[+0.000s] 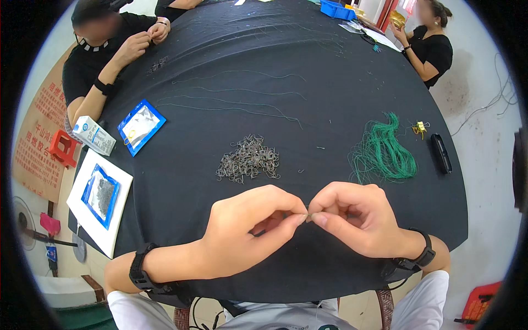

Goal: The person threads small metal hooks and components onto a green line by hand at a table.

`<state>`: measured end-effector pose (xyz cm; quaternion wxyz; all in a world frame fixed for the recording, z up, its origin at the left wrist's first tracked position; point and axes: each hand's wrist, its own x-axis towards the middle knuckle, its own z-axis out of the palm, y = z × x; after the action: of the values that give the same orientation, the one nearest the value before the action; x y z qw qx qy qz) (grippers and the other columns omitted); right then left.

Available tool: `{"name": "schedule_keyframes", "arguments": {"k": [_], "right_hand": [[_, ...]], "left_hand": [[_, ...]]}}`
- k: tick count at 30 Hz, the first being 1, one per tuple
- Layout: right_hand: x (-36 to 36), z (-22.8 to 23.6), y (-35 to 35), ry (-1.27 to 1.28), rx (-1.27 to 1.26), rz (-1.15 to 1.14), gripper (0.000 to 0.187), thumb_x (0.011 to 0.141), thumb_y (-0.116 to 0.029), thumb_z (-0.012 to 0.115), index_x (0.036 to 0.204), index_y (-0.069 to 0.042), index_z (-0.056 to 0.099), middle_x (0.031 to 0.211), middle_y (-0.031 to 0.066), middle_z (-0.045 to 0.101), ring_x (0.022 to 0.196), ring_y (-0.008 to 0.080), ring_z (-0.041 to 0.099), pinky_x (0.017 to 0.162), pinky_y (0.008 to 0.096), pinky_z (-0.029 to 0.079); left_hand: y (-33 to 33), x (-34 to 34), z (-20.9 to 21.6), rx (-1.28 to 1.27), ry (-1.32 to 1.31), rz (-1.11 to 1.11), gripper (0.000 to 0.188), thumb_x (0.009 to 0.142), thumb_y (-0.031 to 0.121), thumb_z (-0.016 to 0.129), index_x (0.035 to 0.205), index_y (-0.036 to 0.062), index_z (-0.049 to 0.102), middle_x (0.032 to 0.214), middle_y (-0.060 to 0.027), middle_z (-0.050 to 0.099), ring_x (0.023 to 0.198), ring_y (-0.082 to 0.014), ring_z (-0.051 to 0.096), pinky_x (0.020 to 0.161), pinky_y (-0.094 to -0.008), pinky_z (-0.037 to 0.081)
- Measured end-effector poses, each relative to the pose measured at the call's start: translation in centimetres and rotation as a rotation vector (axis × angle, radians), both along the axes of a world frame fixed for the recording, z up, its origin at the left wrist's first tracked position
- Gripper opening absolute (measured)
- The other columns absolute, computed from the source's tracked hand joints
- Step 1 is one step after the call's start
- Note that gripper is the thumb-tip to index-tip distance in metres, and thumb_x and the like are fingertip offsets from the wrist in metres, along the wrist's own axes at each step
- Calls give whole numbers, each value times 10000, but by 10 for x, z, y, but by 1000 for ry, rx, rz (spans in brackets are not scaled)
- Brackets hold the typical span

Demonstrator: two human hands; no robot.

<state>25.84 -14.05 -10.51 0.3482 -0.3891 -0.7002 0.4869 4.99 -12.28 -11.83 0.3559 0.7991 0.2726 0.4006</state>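
Note:
My left hand (258,231) and my right hand (355,220) meet fingertip to fingertip above the near part of the table. Thumb and forefinger are pinched on each. Whatever sits between the tips is too small and covered to make out. Beyond my left hand lies a heap of small metal fish hooks (250,159), with one loose hook (301,171) to its right. A bundle of green line (388,151) is spread out past my right hand. Several cut strands of line (231,106) stretch across the cloth behind the hooks.
The table has a black cloth (308,55). On the left are a blue-edged packet (141,127), a carton (94,135) and a white board (119,190) bearing another packet (101,196). A yellow clip (421,127) and black case (440,154) lie right. Two people sit farther off.

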Motion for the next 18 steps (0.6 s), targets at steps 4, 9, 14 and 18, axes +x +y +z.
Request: {"name": "schedule_keyframes", "arguments": {"k": [4, 9, 14, 18], "right_hand": [[-1, 1, 2, -61, 85, -4, 41, 850, -28, 593, 890, -21, 598, 604, -21, 508, 498, 0, 389, 434, 194, 278], [-3, 1, 2, -108, 224, -35, 53, 840, -9, 585, 891, -16, 597, 617, 15, 546, 502, 23, 452, 439, 195, 337], [-3, -1, 2, -98, 226, -50, 51, 837, -16, 593, 888, -12, 594, 606, 10, 540, 501, 23, 452, 431, 193, 335], [-1, -3, 2, -90, 143, -18, 52, 850, -40, 595, 894, -14, 589, 589, -11, 532, 489, 14, 422, 432, 193, 324]], "left_hand": [[0, -1, -4, -322, -88, -50, 90, 833, -34, 609, 922, -38, 606, 845, -85, 630, 737, -87, 603, 597, -200, 480], [-2, 4, -12, -430, -213, -8, 86, 816, 6, 643, 898, -18, 634, 777, -30, 629, 646, -43, 573, 558, -179, 460], [-1, 4, -12, -352, -188, -1, 91, 813, 0, 642, 901, -19, 633, 781, -32, 628, 648, -47, 578, 563, -180, 463], [0, 3, -11, -264, -142, 11, 78, 804, -13, 639, 881, -13, 626, 761, -36, 617, 634, -55, 575, 535, -184, 456]]}}
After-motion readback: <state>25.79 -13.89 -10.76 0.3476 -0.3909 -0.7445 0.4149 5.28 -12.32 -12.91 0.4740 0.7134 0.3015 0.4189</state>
